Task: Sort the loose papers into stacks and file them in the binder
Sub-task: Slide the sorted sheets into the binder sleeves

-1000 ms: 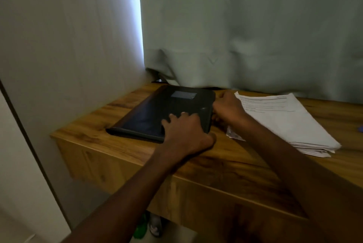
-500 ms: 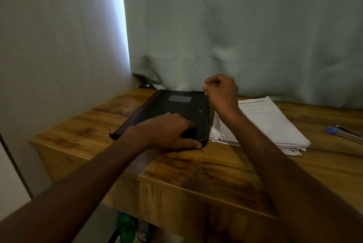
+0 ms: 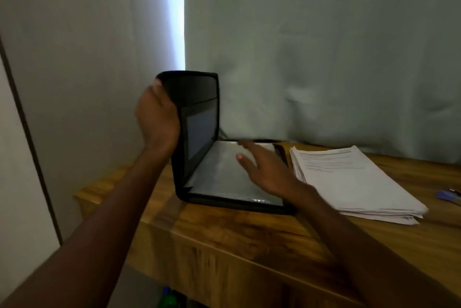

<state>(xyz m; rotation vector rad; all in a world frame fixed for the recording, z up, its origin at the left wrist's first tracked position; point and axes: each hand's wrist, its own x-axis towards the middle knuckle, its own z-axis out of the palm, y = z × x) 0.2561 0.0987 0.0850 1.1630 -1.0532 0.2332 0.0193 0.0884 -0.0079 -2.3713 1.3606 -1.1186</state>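
The binder [image 3: 199, 133] sits on the counter [image 3: 224, 228], its cover raised near upright. The left hand [image 3: 157, 113] has its grip curled round the cover's outer edge. The right hand [image 3: 264, 168], fingers spread and holding nothing, hovers over the grey inner sleeve. The papers [image 3: 349, 178] lie stacked just beside. Advice: lower the cover fully flat leftward before reaching for sheets.

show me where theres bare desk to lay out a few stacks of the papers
Bare wood runs along the desk's front edge, in front of the open binder and the paper pile. A smaller patch lies left of the binder, by the wall. The right end is tighter: the pile sits close to a blue object. Binder and pile nearly touch, so no room between them.
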